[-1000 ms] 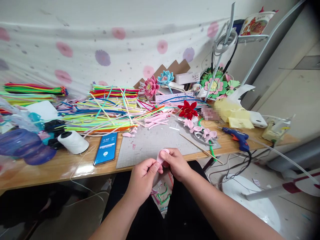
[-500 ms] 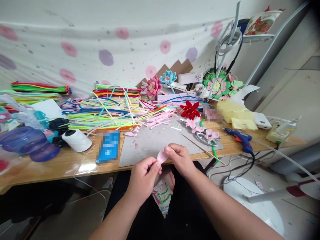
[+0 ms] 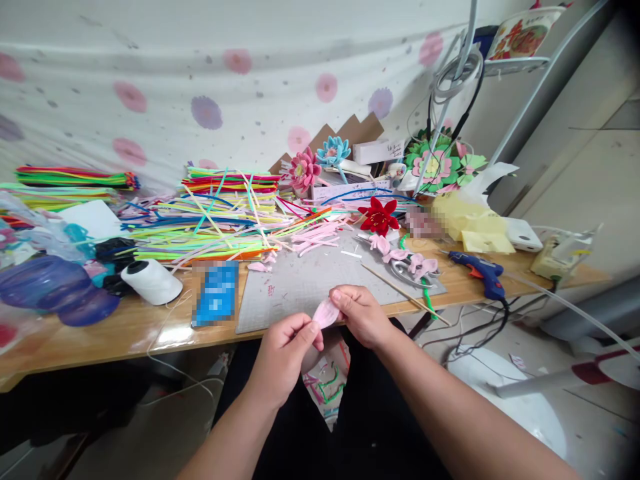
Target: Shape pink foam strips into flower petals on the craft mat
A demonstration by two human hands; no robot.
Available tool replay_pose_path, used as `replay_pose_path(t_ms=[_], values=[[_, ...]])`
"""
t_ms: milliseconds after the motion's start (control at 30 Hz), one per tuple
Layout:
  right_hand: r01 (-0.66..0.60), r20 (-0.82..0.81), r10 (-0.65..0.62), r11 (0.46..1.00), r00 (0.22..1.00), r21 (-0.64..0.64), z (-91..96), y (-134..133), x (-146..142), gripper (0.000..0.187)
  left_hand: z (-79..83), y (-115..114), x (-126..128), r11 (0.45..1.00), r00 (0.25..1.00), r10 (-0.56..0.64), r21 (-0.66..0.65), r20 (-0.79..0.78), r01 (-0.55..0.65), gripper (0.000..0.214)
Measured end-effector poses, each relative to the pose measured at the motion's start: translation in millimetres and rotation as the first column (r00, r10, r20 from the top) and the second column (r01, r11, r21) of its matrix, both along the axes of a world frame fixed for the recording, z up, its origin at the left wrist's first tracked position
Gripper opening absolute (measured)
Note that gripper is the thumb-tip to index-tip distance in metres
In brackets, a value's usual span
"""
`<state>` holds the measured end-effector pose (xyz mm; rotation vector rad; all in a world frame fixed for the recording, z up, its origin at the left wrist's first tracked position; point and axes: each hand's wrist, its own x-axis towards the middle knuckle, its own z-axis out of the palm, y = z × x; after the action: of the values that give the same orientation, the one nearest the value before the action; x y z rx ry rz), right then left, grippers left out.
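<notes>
Between my two hands is a pale pink fuzzy petal [image 3: 325, 314], held just over the front edge of the table. The fingers and thumb of my left hand [image 3: 290, 350] pinch its lower left end. My right hand [image 3: 361, 316] pinches the upper right end, with the thumb on top. Behind them lies a grey cutting mat [image 3: 290, 293]. On its right side, several pink petals [image 3: 423, 265] sit on a green stem beside a thin wooden stick [image 3: 400, 291]. More small pink pieces [image 3: 260, 267] rest at the mat's left edge.
Bundles of coloured pipe cleaners [image 3: 210, 227] cover the back left. A red flower [image 3: 379, 217] lies behind the mat. To the right is a blue glue gun [image 3: 480, 273] with its cord hanging. A white thread spool [image 3: 152, 282] and a blue packet [image 3: 217, 293] stand left.
The petal shows more of its broad face between my fingers, and my right fingertips sit nearer its right edge. Both hands stay in nearly the same place. The view has shifted slightly.
</notes>
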<state>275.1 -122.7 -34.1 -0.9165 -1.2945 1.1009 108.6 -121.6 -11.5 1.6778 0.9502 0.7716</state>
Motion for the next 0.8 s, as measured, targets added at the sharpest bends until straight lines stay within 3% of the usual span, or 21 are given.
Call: replay_pose_path(t_ms=[167,367,467,567,667,800], values=[[0.114,-0.024,-0.112,0.992,0.993,0.056,-2.4,-1,5,0.053,-0.6,-4,4,0.997,0.998,0.063,-0.034,0.011,-0.063,0.033],[0.167,0.058,-0.168,0.986,0.984,0.018,-1.6,-9,-4,0.045,-2.7,-4,14,0.992,0.992,0.096,-0.093,0.077,-0.089,0.032],[0.088,-0.079,-0.094,0.994,0.992,-0.071,-1.4,-11,-9,0.039,-3.9,-4,22,0.976,0.975,0.099,-0.212,0.200,-0.055,0.026],[0.054,-0.203,-0.092,0.982,0.975,-0.183,-0.3,-10,-6,0.040,-3.0,-2,32,0.954,0.962,0.024,-0.295,0.272,0.060,0.022],[0.127,-0.177,-0.170,0.965,0.969,-0.231,1.3,-9,6,0.042,-1.5,2,43,0.937,0.974,-0.078,-0.318,0.214,0.145,0.023],[0.354,-0.099,-0.363,0.930,0.926,-0.100,-3.8,-10,25,0.035,1.4,21,64,0.944,0.984,-0.016,-0.321,0.178,0.073,0.028]])
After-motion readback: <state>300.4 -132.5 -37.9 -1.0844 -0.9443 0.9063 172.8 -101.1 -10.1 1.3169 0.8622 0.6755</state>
